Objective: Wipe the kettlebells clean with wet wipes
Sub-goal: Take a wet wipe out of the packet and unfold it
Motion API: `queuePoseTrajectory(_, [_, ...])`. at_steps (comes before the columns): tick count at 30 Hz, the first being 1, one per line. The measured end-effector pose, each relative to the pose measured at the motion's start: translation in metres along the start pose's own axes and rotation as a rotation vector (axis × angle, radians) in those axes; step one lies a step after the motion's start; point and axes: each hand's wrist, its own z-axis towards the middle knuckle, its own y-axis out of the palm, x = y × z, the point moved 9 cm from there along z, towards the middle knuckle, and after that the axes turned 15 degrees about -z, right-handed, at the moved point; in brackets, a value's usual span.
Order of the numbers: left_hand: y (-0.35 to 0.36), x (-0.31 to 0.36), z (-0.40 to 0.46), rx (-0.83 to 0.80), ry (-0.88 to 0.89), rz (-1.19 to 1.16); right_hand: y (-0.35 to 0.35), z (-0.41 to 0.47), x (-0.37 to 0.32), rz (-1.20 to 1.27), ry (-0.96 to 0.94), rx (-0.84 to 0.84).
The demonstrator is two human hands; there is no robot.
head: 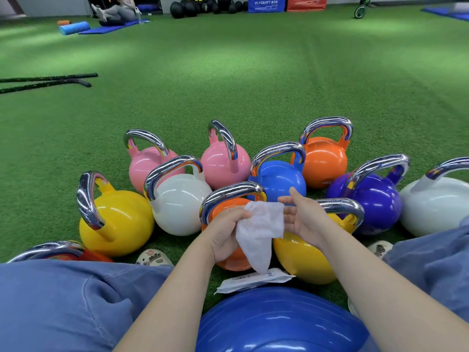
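Several coloured kettlebells with chrome handles stand close together on the green turf in front of me. My left hand [225,232] grips a white wet wipe [261,232] that hangs down over the near orange kettlebell [229,260]. My right hand [302,217] is held open beside the wipe, fingers straight, its fingertips at the wipe's upper right edge. A yellow kettlebell [302,260] sits under my right wrist. The white wet-wipe pack [251,279] lies on the turf just below the hanging wipe.
A blue exercise ball [279,323] fills the space between my knees. Yellow [116,222], white [181,204], pink [224,163], blue [279,180], orange [324,161] and purple [375,201] kettlebells ring the near ones. Battle ropes [48,81] lie far left. A person sits on a mat [114,26] at the back.
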Motion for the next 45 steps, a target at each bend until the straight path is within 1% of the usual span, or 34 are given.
queuePoseTrajectory(2, [-0.002,0.002,0.000,0.038,0.029,-0.063,0.009,-0.003,0.005,-0.054,0.045,-0.074])
queuePoseTrajectory(5, [-0.003,0.002,0.001,0.049,0.044,-0.110,0.022,-0.006,0.013,-0.217,0.061,-0.203])
queuePoseTrajectory(7, [-0.005,0.005,0.000,0.075,0.083,-0.086,0.026,-0.006,0.017,-0.262,0.037,-0.226])
queuePoseTrajectory(11, [-0.007,0.009,-0.002,0.099,0.139,-0.006,0.018,-0.001,0.013,-0.118,-0.021,-0.123])
queuePoseTrajectory(14, [-0.013,0.008,0.000,0.117,0.116,0.091,0.006,0.004,0.004,-0.053,-0.039,-0.067])
queuePoseTrajectory(16, [-0.017,0.009,0.000,0.129,0.092,0.106,-0.004,0.007,0.000,-0.009,-0.033,-0.029])
queuePoseTrajectory(20, [-0.017,0.006,0.000,0.101,0.023,-0.064,-0.009,0.006,-0.002,0.189,0.012,0.004])
queuePoseTrajectory(22, [-0.013,0.007,0.000,0.080,0.029,-0.164,0.001,0.003,0.007,0.211,0.072,-0.014])
queuePoseTrajectory(25, [-0.012,0.014,0.001,0.060,0.088,-0.290,0.021,-0.001,0.032,0.155,0.213,-0.115])
queuePoseTrajectory(27, [-0.012,0.018,0.000,0.042,0.123,-0.338,0.039,-0.007,0.046,0.069,0.282,-0.265])
queuePoseTrajectory(29, [-0.014,0.019,0.003,0.059,0.145,-0.341,0.054,-0.011,0.047,0.046,0.243,-0.391])
queuePoseTrajectory(30, [-0.014,0.019,0.003,0.069,0.147,-0.328,0.059,-0.013,0.040,0.071,0.185,-0.409])
queuePoseTrajectory(31, [-0.014,0.018,0.003,0.079,0.148,-0.307,0.062,-0.013,0.032,0.109,0.114,-0.397])
queuePoseTrajectory(34, [-0.018,0.017,0.003,0.142,0.170,-0.204,0.055,-0.012,0.010,0.176,-0.100,-0.283])
queuePoseTrajectory(37, [-0.032,0.025,0.004,0.286,0.250,0.022,0.040,-0.008,0.004,0.222,-0.159,-0.130])
queuePoseTrajectory(39, [-0.038,0.033,0.002,0.347,0.317,0.118,0.029,-0.006,0.001,0.163,-0.191,-0.025])
queuePoseTrajectory(41, [-0.040,0.037,0.000,0.343,0.328,0.088,0.020,-0.005,-0.003,0.067,-0.241,0.049])
queuePoseTrajectory(43, [-0.034,0.038,0.001,0.273,0.309,0.019,0.016,-0.005,-0.007,0.004,-0.270,0.075])
queuePoseTrajectory(45, [-0.028,0.038,0.001,0.224,0.306,0.033,0.014,-0.005,-0.010,-0.042,-0.289,0.086])
